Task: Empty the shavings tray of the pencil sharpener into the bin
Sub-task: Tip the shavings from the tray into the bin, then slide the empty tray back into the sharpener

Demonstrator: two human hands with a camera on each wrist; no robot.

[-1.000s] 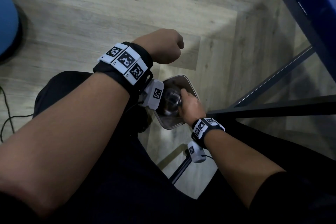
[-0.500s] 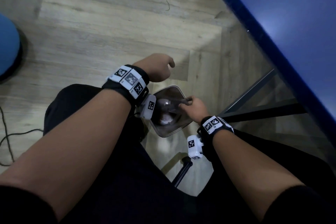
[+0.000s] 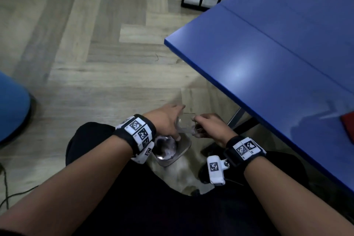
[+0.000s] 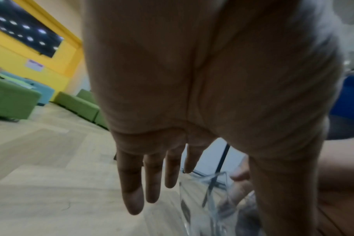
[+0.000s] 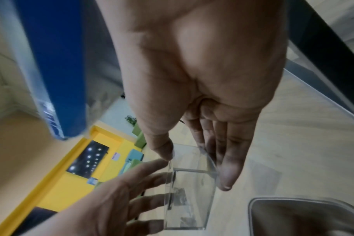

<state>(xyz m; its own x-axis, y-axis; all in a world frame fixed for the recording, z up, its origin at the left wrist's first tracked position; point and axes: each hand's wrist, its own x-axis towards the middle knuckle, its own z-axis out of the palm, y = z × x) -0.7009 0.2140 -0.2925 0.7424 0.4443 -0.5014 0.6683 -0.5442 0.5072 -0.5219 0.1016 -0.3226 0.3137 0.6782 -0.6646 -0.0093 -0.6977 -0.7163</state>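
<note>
The shavings tray (image 3: 186, 122) is a small clear plastic box, held above the bin (image 3: 182, 151), a metal-rimmed container on the floor between my knees. My right hand (image 3: 208, 126) pinches the tray (image 5: 189, 175) between thumb and fingers at one end. Dark residue clings to the tray's inside walls. My left hand (image 3: 168, 120) has straight fingers (image 4: 131, 191) lying along the tray's (image 4: 204, 199) other side, thumb pointing down toward the bin. In the right wrist view the left hand (image 5: 119, 196) spreads its fingers against the tray and the bin's rim (image 5: 273, 199) shows at the lower right.
A blue table (image 3: 268, 63) overhangs the space to the right, its dark legs beside my right knee. A red object (image 3: 347, 128) lies at the table's right edge. A blue round seat (image 3: 11, 105) and a cable (image 3: 5, 188) are on the left of the wooden floor.
The right hand has lifted the tray up from the bin's mouth. The left hand has opened from a fist and come against the tray. The head view has tilted up, showing the table.
</note>
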